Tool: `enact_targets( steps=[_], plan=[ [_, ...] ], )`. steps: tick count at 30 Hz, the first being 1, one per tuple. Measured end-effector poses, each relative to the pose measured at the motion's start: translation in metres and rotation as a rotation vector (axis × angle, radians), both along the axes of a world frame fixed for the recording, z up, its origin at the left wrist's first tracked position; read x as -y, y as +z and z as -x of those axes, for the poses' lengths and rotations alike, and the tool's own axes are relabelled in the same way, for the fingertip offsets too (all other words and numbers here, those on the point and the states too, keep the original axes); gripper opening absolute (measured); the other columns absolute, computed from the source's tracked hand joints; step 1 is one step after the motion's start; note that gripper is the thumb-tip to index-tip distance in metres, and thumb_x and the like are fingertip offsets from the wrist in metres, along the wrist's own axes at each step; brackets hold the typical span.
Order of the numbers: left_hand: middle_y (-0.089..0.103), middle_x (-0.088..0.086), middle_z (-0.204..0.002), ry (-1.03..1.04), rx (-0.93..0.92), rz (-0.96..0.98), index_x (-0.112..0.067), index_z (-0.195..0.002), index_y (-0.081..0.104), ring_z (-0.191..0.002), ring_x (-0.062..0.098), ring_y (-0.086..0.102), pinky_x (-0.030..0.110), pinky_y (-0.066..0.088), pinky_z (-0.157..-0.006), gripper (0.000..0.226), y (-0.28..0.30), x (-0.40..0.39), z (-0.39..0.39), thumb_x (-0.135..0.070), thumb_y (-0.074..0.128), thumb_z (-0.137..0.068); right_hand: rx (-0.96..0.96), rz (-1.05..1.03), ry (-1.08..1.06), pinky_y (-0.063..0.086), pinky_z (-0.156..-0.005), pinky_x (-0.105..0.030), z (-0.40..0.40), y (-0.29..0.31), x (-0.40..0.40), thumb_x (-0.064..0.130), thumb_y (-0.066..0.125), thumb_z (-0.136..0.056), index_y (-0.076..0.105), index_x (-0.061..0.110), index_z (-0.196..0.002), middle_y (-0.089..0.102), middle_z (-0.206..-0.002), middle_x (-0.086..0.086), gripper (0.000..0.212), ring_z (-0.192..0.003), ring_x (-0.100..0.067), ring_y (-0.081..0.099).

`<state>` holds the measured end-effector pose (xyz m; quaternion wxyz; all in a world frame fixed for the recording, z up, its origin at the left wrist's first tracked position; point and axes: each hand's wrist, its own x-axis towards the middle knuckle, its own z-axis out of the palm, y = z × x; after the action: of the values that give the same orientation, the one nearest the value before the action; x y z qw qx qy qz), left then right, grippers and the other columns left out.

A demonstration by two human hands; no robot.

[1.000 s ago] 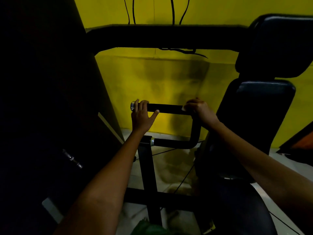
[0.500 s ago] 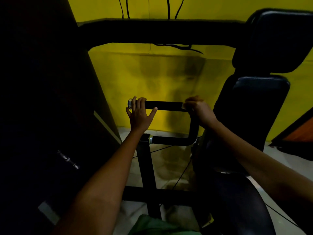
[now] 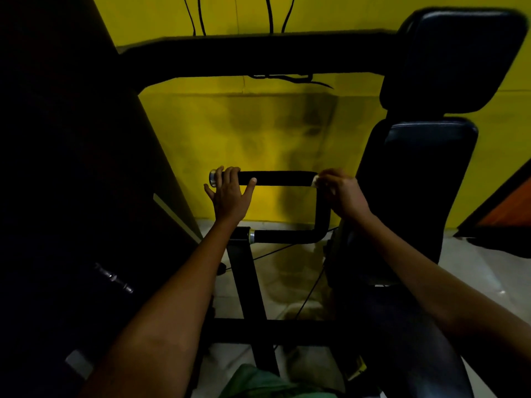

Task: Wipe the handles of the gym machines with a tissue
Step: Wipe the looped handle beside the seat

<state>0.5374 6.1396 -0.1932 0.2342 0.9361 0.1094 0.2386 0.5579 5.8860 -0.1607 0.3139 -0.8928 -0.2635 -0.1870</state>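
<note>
While our right hand [image 3: 343, 193] pinches the white tissue [image 3: 315, 180] against the right end of the upper foam grip [image 3: 277, 178] at frame centre, our left hand [image 3: 230, 193] curls loosely over its left end; the tissue looks thin and tearable, so we judge a bunched pinch best; the bar seems rigid.

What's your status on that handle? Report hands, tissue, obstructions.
Left hand steadies the upper handle near its capped end. Right hand pinches the tissue at the handle's bend end. Nothing blocking the bar between the hands.
</note>
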Motion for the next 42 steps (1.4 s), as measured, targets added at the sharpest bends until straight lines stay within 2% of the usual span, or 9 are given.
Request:
enact_targets(
  steps=[6, 13, 16, 20, 25, 29, 32, 37, 42],
  plan=[
    [0.047, 0.002, -0.137, 0.038, -0.011, 0.054, -0.012, -0.121, 0.053, -0.141, 0.020, 0.022, 0.056, 0.012, -0.109, 0.039, 0.006, 0.005, -0.002, -0.042, 0.043, -0.098, -0.054, -0.192, -0.187, 0.048, -0.070, -0.028, -0.007, -0.001, -0.009, 0.011, 0.065, -0.087, 0.071, 0.001, -0.092, 0.069, -0.097, -0.018, 0.013, -0.086, -0.029, 0.066],
    [0.047, 0.003, -0.138, 0.030, -0.012, 0.036, -0.011, -0.122, 0.052, -0.141, 0.022, 0.021, 0.053, 0.019, -0.109, 0.040, 0.006, 0.005, -0.002, -0.040, 0.045, -0.097, 0.021, -0.164, -0.224, 0.053, -0.062, -0.041, 0.006, -0.028, 0.003, 0.003, 0.064, -0.084, 0.070, 0.002, -0.096, 0.065, -0.093, -0.019, 0.013, -0.075, -0.033, 0.063],
    [0.047, 0.004, -0.138, 0.042, -0.018, 0.034, -0.010, -0.122, 0.052, -0.141, 0.022, 0.022, 0.053, 0.020, -0.109, 0.040, 0.007, 0.007, -0.002, -0.040, 0.045, -0.097, 0.028, -0.242, -0.248, 0.052, -0.063, -0.034, 0.009, -0.024, -0.008, 0.007, 0.063, -0.086, 0.070, 0.001, -0.096, 0.065, -0.094, -0.019, 0.013, -0.079, -0.032, 0.064],
    [0.046, 0.004, -0.138, 0.029, -0.029, 0.017, -0.011, -0.123, 0.051, -0.140, 0.022, 0.023, 0.053, 0.020, -0.108, 0.040, 0.007, 0.004, -0.001, -0.040, 0.045, -0.097, 0.041, -0.071, -0.224, 0.045, -0.066, -0.026, 0.018, -0.044, -0.006, 0.010, 0.062, -0.087, 0.066, 0.007, -0.108, 0.061, -0.111, -0.019, 0.022, -0.091, -0.034, 0.062],
    [0.046, 0.004, -0.137, 0.020, -0.029, 0.001, -0.011, -0.124, 0.051, -0.140, 0.023, 0.024, 0.052, 0.021, -0.107, 0.040, 0.005, 0.004, -0.002, -0.040, 0.045, -0.097, 0.059, -0.154, -0.265, 0.049, -0.060, -0.030, 0.014, -0.042, -0.001, 0.015, 0.061, -0.090, 0.068, 0.007, -0.104, 0.061, -0.103, -0.019, 0.018, -0.078, -0.033, 0.063],
    [0.045, 0.004, -0.138, 0.022, -0.046, -0.009, -0.011, -0.124, 0.050, -0.140, 0.023, 0.022, 0.051, 0.021, -0.108, 0.040, 0.004, 0.004, -0.002, -0.040, 0.044, -0.097, 0.052, -0.072, -0.258, 0.045, -0.062, -0.027, 0.020, -0.043, -0.011, 0.011, 0.060, -0.088, 0.063, 0.007, -0.109, 0.058, -0.108, -0.018, 0.021, -0.088, -0.030, 0.059],
    [0.046, 0.004, -0.137, 0.021, -0.049, -0.030, -0.011, -0.123, 0.050, -0.140, 0.023, 0.024, 0.051, 0.021, -0.107, 0.040, 0.003, 0.003, -0.003, -0.041, 0.044, -0.097, 0.128, 0.060, -0.199, 0.049, -0.052, -0.028, 0.028, -0.061, 0.001, 0.001, 0.071, -0.077, 0.065, 0.004, -0.101, 0.059, -0.099, -0.020, 0.025, -0.079, -0.032, 0.061],
    [0.046, 0.004, -0.137, 0.033, -0.046, -0.031, -0.011, -0.123, 0.050, -0.140, 0.023, 0.023, 0.051, 0.021, -0.107, 0.040, 0.004, 0.004, -0.003, -0.041, 0.044, -0.097, 0.052, -0.123, -0.267, 0.041, -0.054, -0.025, 0.025, -0.054, -0.004, 0.009, 0.064, -0.086, 0.066, 0.002, -0.098, 0.057, -0.095, -0.018, 0.014, -0.071, -0.027, 0.058],
    [0.045, 0.004, -0.138, 0.036, -0.064, -0.035, -0.012, -0.124, 0.050, -0.141, 0.022, 0.021, 0.052, 0.017, -0.108, 0.041, 0.005, 0.004, -0.002, -0.042, 0.043, -0.097, 0.077, 0.048, -0.217, 0.049, -0.051, -0.029, 0.036, -0.065, -0.001, 0.002, 0.070, -0.079, 0.065, 0.004, -0.101, 0.056, -0.096, -0.019, 0.022, -0.078, -0.030, 0.060]
  ],
)
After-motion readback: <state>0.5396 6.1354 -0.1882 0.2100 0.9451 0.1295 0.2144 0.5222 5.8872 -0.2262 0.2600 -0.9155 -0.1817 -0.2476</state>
